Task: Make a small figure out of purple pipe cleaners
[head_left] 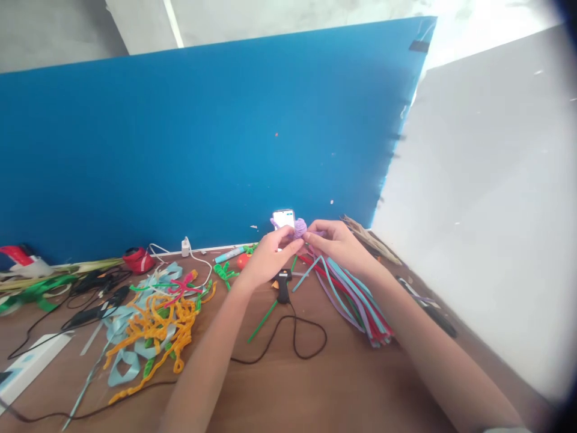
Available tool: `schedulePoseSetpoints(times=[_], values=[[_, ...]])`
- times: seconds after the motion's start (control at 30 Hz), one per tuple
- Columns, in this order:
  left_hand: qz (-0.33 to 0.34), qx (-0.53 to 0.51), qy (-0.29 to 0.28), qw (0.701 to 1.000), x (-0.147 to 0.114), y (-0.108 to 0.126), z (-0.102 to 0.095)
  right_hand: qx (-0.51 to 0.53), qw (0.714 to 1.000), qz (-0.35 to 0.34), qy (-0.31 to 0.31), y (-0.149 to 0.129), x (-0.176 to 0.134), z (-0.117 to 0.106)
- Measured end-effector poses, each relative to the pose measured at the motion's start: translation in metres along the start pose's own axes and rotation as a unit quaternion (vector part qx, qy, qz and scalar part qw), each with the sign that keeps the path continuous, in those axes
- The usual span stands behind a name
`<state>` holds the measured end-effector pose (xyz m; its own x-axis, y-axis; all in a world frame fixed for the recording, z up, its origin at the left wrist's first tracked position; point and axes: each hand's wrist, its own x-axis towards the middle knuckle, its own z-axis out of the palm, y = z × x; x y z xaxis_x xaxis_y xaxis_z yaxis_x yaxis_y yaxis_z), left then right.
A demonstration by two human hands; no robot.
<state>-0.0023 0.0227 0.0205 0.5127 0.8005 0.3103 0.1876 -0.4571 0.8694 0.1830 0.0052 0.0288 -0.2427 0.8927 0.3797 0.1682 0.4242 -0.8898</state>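
Between my two hands is a small purple coil of pipe cleaner [300,228], raised above the table in front of a phone with a lit screen [283,218]. My left hand [273,254] pinches it from the left, fingers closed. From the right, my right hand [334,242] has thumb and forefinger closed at the coil's edge, where a purple strand shows. Below the hands lies a black glue gun [283,285] with its cord. Under my right forearm spreads a bundle of coloured pipe cleaners [356,300], blue, purple, red and green.
Orange twisted pipe cleaners [166,325] and light blue ribbon [124,364] pile up at the left. A white power strip [33,364] lies at the left edge. Behind the table rises a blue panel [202,144], with a white wall [491,210] at right. Cords cross the tabletop.
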Motion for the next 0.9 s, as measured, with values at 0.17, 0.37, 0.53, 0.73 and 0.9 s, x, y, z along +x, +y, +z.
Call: schedulePoseSetpoints(times=[0.17, 0.37, 0.53, 0.73, 0.9], values=[[-0.028, -0.009, -0.027, 0.999, -0.005, 0.012, -0.012, -0.018, 0.999, -0.001, -0.051, -0.004, 0.003, 0.000], [-0.123, -0.040, 0.024, 0.991, -0.004, 0.018, -0.004, -0.235, 0.966, -0.109, -0.021, -0.009, -0.005, 0.001], [-0.102, -0.186, 0.083, 0.974, -0.009, 0.033, 0.017, -0.408, 0.867, -0.282, 0.046, -0.010, -0.017, -0.004], [0.006, -0.059, 0.180, 0.982, -0.024, 0.048, 0.028, -0.331, 0.903, -0.252, 0.107, -0.027, -0.028, 0.003], [0.085, 0.200, 0.240, 0.946, -0.027, 0.043, 0.023, -0.053, 0.989, -0.104, 0.090, -0.036, -0.026, 0.012]])
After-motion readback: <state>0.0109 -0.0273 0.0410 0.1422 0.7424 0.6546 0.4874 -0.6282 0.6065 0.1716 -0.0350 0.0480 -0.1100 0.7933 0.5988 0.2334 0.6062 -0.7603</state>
